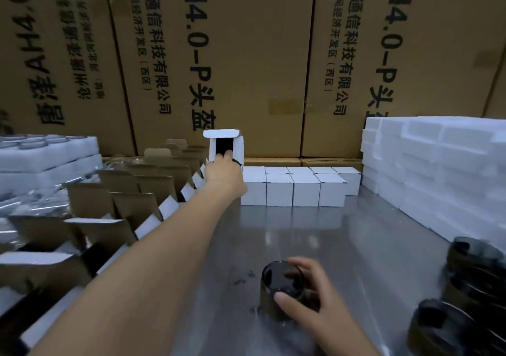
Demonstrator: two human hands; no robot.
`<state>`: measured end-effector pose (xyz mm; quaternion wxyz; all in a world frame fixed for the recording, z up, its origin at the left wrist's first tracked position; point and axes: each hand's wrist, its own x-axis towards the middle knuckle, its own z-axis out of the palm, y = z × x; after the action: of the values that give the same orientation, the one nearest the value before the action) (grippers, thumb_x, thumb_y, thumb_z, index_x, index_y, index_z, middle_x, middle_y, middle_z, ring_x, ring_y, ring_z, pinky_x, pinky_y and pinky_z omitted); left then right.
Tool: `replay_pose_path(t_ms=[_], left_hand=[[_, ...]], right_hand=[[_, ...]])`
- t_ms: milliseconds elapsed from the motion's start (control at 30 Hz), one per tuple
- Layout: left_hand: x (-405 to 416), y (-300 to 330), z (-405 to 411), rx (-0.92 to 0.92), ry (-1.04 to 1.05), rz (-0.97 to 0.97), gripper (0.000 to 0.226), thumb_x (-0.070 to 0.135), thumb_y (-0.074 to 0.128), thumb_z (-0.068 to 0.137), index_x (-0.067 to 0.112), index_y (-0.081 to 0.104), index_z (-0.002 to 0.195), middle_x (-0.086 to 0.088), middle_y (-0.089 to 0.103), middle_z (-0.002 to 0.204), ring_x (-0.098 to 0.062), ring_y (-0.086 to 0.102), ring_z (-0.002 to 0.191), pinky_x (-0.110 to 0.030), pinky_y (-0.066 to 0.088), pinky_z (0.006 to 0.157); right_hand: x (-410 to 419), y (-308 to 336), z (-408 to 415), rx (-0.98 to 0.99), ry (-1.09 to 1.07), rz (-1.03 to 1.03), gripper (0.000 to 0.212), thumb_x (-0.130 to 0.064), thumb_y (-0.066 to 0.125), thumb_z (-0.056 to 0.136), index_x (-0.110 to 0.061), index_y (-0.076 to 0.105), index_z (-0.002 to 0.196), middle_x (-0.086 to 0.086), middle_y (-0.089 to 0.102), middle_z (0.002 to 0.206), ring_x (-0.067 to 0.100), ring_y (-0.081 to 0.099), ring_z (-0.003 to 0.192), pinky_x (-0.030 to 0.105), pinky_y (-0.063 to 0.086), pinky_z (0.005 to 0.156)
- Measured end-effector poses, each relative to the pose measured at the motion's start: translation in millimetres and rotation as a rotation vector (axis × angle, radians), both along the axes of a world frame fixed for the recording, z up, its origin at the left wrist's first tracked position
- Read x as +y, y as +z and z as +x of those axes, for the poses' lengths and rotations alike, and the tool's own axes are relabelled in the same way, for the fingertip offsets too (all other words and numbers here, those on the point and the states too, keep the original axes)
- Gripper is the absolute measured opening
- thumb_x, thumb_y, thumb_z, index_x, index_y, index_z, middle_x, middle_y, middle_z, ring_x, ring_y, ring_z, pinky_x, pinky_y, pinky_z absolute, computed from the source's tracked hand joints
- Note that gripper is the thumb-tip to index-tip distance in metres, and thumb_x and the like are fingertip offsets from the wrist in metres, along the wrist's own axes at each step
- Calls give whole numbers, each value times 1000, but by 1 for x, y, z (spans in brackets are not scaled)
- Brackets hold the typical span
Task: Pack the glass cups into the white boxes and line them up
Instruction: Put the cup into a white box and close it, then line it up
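We are mid-cycle: our left hand [223,172] reaches far forward with its grip closed around an open white box [226,147], flap up and dark mouth facing us, at the left end of the row of closed white boxes [293,188] lined up at the back of the steel desk [356,246]. Our right hand [306,292], near us, has its grip wrapped around a dark glass cup [282,287] standing upright on the desk, thumb on the near wall. More cups [471,295] wait at the right edge. We judge the next move is bringing box and cup together, mouth squared to the cup. The middle of the desk lies open; folded box blanks [123,199] crowd the left, and stacked white foam [438,169] walls the right, so the clear path runs straight down the centre.
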<state>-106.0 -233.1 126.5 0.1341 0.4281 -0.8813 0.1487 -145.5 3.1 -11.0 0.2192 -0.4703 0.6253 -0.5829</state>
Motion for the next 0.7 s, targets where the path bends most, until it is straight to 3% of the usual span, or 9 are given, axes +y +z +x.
replay_pose_path(t_ms=[67,167,233,333,433,533,600,667,700], left_hand=[[25,0,8,10,-32,10,38,25,48,90,8,53,124,-7,40,129,-24,43,113,-31,34,74],[63,-6,21,18,-75,107,26,24,49,89,9,56,109,-6,43,112,-23,46,98,-32,37,73],[83,-11,31,31,-104,180,12,22,50,88,11,51,92,-4,42,96,-22,45,86,-31,39,70],[110,-20,44,8,-141,262,16,20,49,86,11,43,74,-3,48,77,-20,49,75,-28,39,66],[132,-24,53,-52,-179,326,16,21,50,85,5,54,83,-8,57,87,-28,60,95,-34,49,76],[143,-29,55,-64,-259,328,18,13,49,80,9,44,62,-12,53,84,-30,60,84,-31,44,57],[147,-33,56,-55,-363,276,15,13,49,79,8,59,68,-7,54,87,-27,58,80,-29,45,56],[148,-38,61,25,-516,203,23,15,48,80,16,71,82,4,59,95,-19,57,87,-33,51,69],[148,-41,65,125,-605,163,25,15,47,79,19,72,81,8,59,94,-15,56,88,-33,50,72]], right_hand=[[2,3,1,-10,5,9,45,-37,78,70,-50,54,106,-22,65,106,0,66,94,18,49,82],[7,5,3,36,2,37,46,-43,73,67,-43,52,109,-26,64,103,0,65,92,23,51,84],[7,7,2,11,14,32,47,-42,70,65,-36,53,109,-20,66,100,2,65,88,23,52,82],[6,9,3,-72,25,-18,35,-38,65,68,-26,58,100,-7,66,92,7,62,82,20,48,75],[6,13,3,-98,-22,-92,24,-36,62,73,-14,62,83,0,64,79,11,59,78,17,42,69],[6,15,-1,-199,-161,-178,23,-28,65,83,-10,59,69,-4,61,69,10,54,71,24,40,63],[6,13,-5,-214,-251,-195,19,-23,63,90,-13,59,74,-11,60,72,8,53,75,23,41,65],[5,11,-6,-201,-268,-171,4,-21,62,90,-17,61,89,-11,62,91,10,55,90,27,46,78],[5,10,-6,-189,-269,-149,8,-23,61,90,-20,60,97,-9,60,102,9,54,98,30,46,84]])
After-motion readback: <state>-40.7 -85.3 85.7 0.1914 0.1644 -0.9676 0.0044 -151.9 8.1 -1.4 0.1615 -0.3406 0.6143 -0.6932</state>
